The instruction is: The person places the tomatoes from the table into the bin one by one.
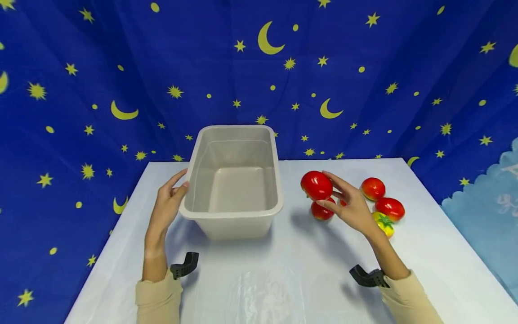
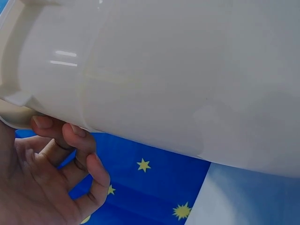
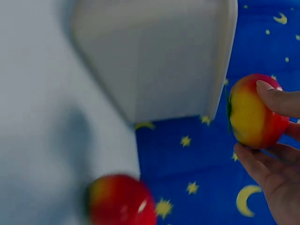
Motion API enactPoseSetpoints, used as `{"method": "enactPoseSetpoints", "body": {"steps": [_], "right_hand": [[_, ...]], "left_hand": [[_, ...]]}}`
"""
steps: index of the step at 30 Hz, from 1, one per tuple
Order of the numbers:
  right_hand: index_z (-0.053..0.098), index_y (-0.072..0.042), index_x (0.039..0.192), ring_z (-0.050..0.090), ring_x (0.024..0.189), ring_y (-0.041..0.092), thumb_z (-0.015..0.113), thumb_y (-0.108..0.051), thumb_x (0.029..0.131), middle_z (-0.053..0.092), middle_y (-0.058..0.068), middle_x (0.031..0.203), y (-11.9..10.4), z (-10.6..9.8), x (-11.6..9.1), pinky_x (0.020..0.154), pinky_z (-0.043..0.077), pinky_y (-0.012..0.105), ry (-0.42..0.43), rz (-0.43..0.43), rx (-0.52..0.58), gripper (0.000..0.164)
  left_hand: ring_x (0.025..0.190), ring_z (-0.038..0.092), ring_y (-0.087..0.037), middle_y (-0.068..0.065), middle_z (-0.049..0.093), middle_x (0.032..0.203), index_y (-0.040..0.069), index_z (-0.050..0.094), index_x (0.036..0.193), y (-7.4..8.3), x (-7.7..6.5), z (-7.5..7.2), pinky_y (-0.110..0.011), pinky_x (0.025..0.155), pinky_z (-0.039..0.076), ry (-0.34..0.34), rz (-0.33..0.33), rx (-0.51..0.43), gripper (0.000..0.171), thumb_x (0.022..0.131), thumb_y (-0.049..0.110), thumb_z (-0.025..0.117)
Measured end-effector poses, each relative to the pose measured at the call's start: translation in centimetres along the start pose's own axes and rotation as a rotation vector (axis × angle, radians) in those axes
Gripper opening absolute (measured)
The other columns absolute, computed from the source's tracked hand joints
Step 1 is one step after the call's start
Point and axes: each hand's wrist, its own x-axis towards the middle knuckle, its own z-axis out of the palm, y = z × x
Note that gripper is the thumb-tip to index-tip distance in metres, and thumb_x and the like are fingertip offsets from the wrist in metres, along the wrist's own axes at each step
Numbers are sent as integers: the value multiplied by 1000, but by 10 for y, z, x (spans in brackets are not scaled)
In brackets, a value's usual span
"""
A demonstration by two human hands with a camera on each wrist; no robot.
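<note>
My right hand (image 1: 353, 204) pinches a glossy red tomato (image 1: 316, 185) between thumb and fingers, lifted above the table. In the right wrist view this tomato (image 3: 251, 112) shows a yellow patch and a green leafy top. My left hand (image 1: 167, 204) grips the left rim of a deep grey plastic bin (image 1: 230, 215), thumb at the edge and fingers curled beneath it, as the left wrist view of the hand (image 2: 51, 173) shows. Nothing lies inside the bin. Just below the held tomato sits another red tomato (image 1: 322, 210); one more red piece behind my right fingers is mostly hidden.
Right of my right hand lie two red tomatoes (image 1: 373, 188) and a yellow one (image 1: 382, 224) with a green top, partly covered by the hand. A white table (image 1: 259, 283) holds everything. A blue star-and-moon curtain (image 1: 226, 67) hangs behind it.
</note>
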Motion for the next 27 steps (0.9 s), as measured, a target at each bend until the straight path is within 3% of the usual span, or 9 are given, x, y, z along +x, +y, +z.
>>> {"method": "enactPoseSetpoints", "body": {"steps": [5,11,15,20,27], "right_hand": [[45,-8,146,51,128,32,78,0,80,51,13,144,-16,10,23,91,46,15,-22,-50,52,74],[45,-8,146,52,129,30,78,-2,80,51,11,145,-31,27,39,94,50,31,-34,-41,88,75],[46,-9,146,53,129,29,79,-1,80,51,11,144,-44,37,50,94,50,38,-40,-71,122,74],[46,-9,145,54,128,26,79,-3,80,53,11,142,-60,50,65,94,50,40,-69,-108,136,73],[45,-6,145,56,126,28,77,-3,82,54,13,141,-69,64,87,95,50,40,-126,-80,213,71]], "left_hand": [[74,67,-6,3,72,84,5,36,150,-2,0,1,-23,68,51,-2,-3,-10,51,104,22,48],[77,67,-6,-20,71,98,5,35,151,-2,-2,0,-23,70,51,-9,-9,30,51,104,23,47],[79,68,-8,-27,69,104,6,34,151,-2,-2,-1,-24,70,52,-9,-9,34,51,104,23,46],[78,68,-6,-33,65,110,7,34,152,-3,-3,0,-25,69,52,-11,-9,20,51,105,23,45],[80,66,-2,-35,62,115,8,32,152,-2,-1,2,-23,73,51,-19,-6,12,51,105,24,44]]}}
